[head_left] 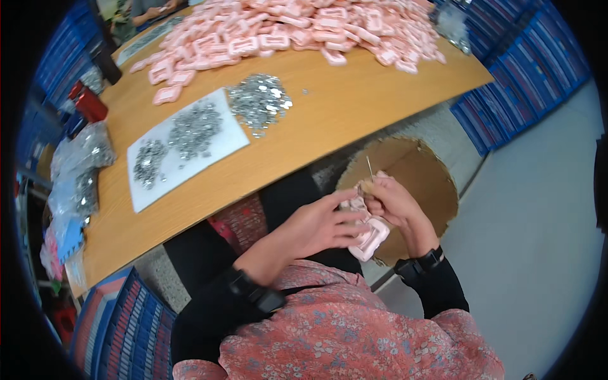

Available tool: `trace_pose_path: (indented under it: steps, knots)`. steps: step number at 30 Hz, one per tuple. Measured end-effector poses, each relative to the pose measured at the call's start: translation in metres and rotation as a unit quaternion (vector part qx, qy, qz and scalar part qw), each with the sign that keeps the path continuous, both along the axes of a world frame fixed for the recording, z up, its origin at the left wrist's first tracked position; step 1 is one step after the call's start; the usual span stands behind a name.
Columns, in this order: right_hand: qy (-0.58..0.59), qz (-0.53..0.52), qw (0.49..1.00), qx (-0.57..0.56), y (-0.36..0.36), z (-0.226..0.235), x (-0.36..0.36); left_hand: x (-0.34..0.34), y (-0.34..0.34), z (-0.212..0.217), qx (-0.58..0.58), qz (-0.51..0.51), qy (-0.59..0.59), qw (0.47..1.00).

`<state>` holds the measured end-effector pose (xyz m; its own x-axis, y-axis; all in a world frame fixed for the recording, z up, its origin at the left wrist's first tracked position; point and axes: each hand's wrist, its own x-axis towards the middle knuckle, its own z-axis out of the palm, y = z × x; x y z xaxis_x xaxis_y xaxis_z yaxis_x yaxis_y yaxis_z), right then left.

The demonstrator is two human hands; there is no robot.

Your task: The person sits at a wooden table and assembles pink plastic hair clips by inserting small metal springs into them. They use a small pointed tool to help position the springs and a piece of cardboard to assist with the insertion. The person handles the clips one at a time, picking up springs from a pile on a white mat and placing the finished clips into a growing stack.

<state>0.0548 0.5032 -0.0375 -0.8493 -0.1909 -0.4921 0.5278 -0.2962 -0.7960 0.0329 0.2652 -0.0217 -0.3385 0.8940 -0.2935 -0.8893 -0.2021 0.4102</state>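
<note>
The left hand (pixel 316 225) and right hand (pixel 396 202) met over the person's lap, away from the counter (pixel 329 120). Both grips were closed on a pink plastic case (pixel 370 237), which was held in the air above a round cardboard drum (pixel 424 171). The right grip also pinched a thin metal pin (pixel 369 167), standing upright just above the case. On the counter lay a large heap of pink cases (pixel 297 28), a loose pile of small metal parts (pixel 258 101), and a white sheet (pixel 183 149) bearing more of them. Blue bins (pixel 525 76) stood to the right.
</note>
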Motion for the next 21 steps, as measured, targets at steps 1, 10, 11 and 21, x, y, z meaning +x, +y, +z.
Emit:
trace_pose_path:
  steps: [1,10,11,21]
  knots:
    - [0.018,-0.063,0.997,0.031,0.005,0.002,0.005,-0.001,0.026,-0.008,0.003,-0.003,0.008,1.0]
    - [-0.039,-0.419,0.874,0.241,0.171,-0.083,0.104,-0.034,0.02,-0.006,-0.157,0.074,0.296,0.939]
    - [-0.062,-0.424,0.864,0.264,0.172,-0.109,0.123,-0.03,0.007,-0.007,-0.195,0.069,0.317,0.926]
    - [-0.126,-0.456,0.855,0.214,0.125,-0.204,0.154,-0.027,-0.059,0.043,-0.395,0.078,0.43,0.808]
